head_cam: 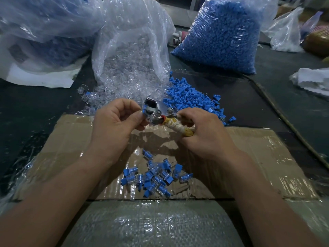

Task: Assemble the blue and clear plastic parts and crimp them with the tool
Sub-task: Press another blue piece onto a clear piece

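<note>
Two hands: left hand [115, 120] pinches blue-and-clear plastic part [145, 111] in metal crimp tool [156, 111]; right hand [199, 129] grips cloth-wrapped handle [178, 126], prob. to squeeze.

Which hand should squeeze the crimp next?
Right, probably. The right hand grips the tool by its wrapped handle, ready to squeeze; the left hand is occupied pinching the blue part at the metal head.

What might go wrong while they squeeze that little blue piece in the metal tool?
The left hand pinches the blue part right at the metal head of the crimping tool, so a squeeze by the right hand might nip a finger. The small part may also slip and drop into the finished pieces below, mixing uncrimped with done.
</note>
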`<state>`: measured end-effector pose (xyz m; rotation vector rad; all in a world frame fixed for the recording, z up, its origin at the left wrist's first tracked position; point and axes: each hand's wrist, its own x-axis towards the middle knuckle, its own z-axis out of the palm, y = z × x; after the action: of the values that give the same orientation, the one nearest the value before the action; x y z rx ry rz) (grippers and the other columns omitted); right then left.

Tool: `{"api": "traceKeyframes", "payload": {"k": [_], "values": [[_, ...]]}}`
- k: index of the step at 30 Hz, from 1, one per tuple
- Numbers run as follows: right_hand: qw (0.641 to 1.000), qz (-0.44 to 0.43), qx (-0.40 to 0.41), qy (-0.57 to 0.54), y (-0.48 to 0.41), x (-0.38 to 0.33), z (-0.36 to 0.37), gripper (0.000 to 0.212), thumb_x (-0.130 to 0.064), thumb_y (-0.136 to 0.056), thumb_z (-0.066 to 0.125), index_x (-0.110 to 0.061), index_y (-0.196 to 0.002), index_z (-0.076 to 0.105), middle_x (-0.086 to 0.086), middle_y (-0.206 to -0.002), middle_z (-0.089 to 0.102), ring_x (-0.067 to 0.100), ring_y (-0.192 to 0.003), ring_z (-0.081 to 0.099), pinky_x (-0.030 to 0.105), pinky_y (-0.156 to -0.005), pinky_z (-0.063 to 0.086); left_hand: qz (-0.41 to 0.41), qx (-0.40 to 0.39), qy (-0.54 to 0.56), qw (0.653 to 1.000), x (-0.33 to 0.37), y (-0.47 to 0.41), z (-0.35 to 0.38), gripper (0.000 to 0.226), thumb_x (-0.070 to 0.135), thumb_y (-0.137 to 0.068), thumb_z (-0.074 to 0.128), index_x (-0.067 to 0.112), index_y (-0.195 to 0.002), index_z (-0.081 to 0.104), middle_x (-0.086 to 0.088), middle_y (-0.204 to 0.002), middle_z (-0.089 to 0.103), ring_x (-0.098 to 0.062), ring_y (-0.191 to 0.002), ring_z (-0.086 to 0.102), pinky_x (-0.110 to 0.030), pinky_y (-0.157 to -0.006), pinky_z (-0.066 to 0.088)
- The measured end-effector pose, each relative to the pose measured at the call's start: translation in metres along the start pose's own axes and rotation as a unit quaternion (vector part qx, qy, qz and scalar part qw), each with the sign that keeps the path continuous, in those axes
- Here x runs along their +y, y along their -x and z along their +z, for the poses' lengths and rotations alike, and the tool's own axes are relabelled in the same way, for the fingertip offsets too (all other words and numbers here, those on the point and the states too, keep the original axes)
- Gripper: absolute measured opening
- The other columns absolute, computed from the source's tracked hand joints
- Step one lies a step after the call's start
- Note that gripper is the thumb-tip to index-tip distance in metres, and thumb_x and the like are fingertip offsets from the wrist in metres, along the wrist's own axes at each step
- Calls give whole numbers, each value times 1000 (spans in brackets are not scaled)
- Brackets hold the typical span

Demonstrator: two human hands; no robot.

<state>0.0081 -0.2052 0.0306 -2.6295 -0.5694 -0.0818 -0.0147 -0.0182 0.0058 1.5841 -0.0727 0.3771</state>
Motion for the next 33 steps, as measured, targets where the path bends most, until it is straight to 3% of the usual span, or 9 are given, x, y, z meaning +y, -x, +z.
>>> {"api": "traceKeyframes", "payload": {"k": [6,10,14,20,22,24,26,28,33], "values": [[997,38,-63,-9,3,12,-16,39,-15,-67,74,-24,-103,65,-17,-81,54,9,-82,54,28,-73,45,-54,-10,47,997,9,-5,-12,11,8,-75,64,19,-73,67,-1,-67,70,-9,-56,64,-15,-47,47],[991,49,-128,-8,3,13,-18,47,-24,-58,83,-30,-100,65,-16,-85,60,3,-80,55,30,-75,48,-127,-142,64,980,15,-2,-16,10,17,-60,70,22,-68,73,-4,-66,71,-7,-45,58,-15,-41,45],[987,40,-157,16,4,13,-17,62,-45,-52,83,-33,-108,60,-24,-85,49,-5,-81,45,28,-73,42,-141,-302,38,942,20,3,-14,14,23,-53,75,22,-67,74,-4,-61,69,-7,-43,57,-15,-40,44],[980,47,-195,11,6,16,-20,77,-51,-50,81,-36,-120,52,-27,-92,43,-3,-90,44,19,-70,34,-125,-361,0,924,24,5,-11,16,25,-55,77,18,-69,76,-15,-70,69,-17,-59,61,-18,-54,50],[980,64,-189,-17,6,18,-22,78,-52,-49,79,-37,-121,53,-32,-88,44,-9,-87,46,13,-68,32,-132,-335,7,933,25,5,-11,11,24,-58,79,19,-68,75,-15,-71,68,-22,-59,58,-19,-51,47],[980,74,-183,-32,7,20,-24,74,-50,-52,79,-37,-121,54,-35,-83,44,-17,-80,42,8,-65,28,-141,-227,-4,964,20,3,-8,7,19,-62,73,22,-68,74,-5,-70,70,-14,-56,61,-14,-49,48],[981,74,-176,-36,7,22,-24,69,-48,-57,79,-36,-120,55,-34,-82,45,-20,-77,40,6,-64,27,-92,-84,-108,986,9,-1,-6,14,10,-74,69,22,-80,72,3,-68,68,-1,-56,62,-7,-50,45],[982,71,-168,-40,7,21,-25,68,-52,-56,77,-34,-119,57,-32,-84,48,-18,-79,43,5,-66,30,-9,-10,-280,960,0,-7,-6,25,6,-82,65,18,-104,67,10,-85,62,0,-65,56,-3,-60,42],[992,77,-95,-41,5,23,-27,45,-51,-69,68,-29,-108,63,-20,-91,60,-5,-87,54,17,-73,42,54,-65,-420,904,-17,-19,-10,42,8,-87,60,17,-127,56,-7,-125,46,-7,-88,47,-25,-88,36]]}}
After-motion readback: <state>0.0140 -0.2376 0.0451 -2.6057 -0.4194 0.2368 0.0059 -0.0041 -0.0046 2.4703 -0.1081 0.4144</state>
